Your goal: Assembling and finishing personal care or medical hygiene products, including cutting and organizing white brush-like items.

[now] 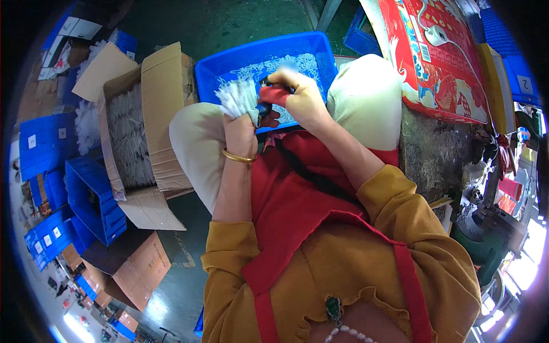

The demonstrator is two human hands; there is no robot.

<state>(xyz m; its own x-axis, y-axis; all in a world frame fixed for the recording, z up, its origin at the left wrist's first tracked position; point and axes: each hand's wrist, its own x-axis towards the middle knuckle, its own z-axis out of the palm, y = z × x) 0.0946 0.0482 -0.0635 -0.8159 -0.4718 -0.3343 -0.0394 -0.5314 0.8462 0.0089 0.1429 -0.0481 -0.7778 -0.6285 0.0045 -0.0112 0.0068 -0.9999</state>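
My left hand (241, 127), with a gold bangle at its wrist, is closed round a bunch of thin whitish plastic sticks (236, 98). They fan out up and to the left from its grip. My right hand (301, 98) is bent in close on the right, its fingers curled, with red covering on some of them. Something dark shows between the hands, too small to name. Beneath both hands is a blue plastic tub (263, 47) with many small pale pieces (303, 64) in it.
An open cardboard box (163, 114) full of similar thin sticks (132, 137) stands to my left. Beyond it are blue bins (94, 197) and another carton (140, 271). On my right, a red printed box (443, 63) carries a white power socket (437, 35). A green machine (486, 243) stands lower right.
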